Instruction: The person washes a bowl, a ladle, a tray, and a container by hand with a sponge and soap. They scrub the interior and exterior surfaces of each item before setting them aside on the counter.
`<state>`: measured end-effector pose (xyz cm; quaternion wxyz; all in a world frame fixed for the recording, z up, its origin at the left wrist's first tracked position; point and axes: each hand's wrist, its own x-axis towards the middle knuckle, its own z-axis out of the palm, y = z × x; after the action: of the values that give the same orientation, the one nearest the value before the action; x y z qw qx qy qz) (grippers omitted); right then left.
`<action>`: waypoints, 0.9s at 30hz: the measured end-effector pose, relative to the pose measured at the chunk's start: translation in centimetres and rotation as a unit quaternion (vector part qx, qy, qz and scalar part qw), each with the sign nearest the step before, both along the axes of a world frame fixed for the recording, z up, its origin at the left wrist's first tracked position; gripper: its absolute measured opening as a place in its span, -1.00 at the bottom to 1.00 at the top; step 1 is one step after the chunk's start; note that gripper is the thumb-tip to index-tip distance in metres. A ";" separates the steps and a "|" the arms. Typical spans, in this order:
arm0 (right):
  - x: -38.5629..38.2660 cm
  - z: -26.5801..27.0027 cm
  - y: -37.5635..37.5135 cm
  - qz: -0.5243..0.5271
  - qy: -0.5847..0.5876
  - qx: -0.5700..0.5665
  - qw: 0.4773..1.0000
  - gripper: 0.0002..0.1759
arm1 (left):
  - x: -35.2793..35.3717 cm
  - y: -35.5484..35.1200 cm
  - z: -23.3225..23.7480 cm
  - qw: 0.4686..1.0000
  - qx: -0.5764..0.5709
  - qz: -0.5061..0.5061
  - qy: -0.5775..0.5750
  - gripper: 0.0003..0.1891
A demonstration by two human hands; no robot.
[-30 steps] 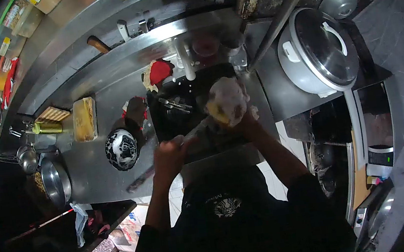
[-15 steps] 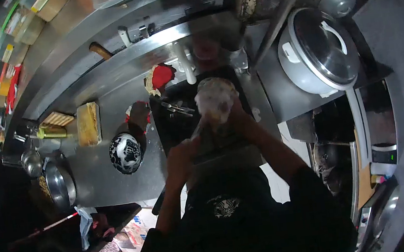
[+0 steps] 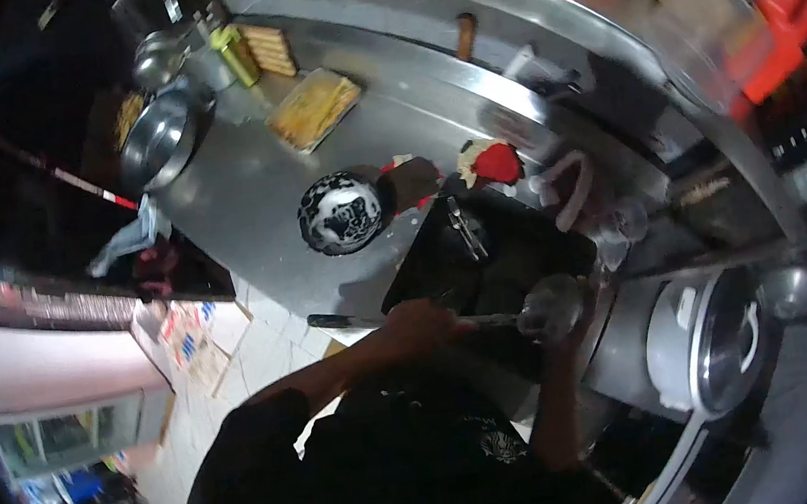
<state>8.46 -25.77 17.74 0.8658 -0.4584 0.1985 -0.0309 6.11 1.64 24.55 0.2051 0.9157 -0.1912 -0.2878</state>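
— Head view, nearest: left hand [image 3: 419,323] clenched round a long utensil [image 3: 488,320], at the sink [image 3: 523,237] edge.
— And right hand [image 3: 557,309]?
— Blurred at the utensil's round end; cannot tell the grip.
— Beyond?
— Patterned bowl [image 3: 340,212] on the tabletop [image 3: 244,181].

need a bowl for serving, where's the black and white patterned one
In the head view, the patterned bowl sits on the steel counter, on the person's left, just left of the sink.
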 end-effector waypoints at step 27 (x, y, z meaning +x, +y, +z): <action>-2.5 -4.2 12.2 0.216 0.061 -0.077 0.971 -0.61 | 2.7 31.0 -4.9 0.880 0.136 0.341 -0.301 -0.45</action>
<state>5.95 -13.52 13.49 0.8003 -0.5565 0.1445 0.1699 8.85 32.63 19.61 0.0964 0.9857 0.1217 0.0660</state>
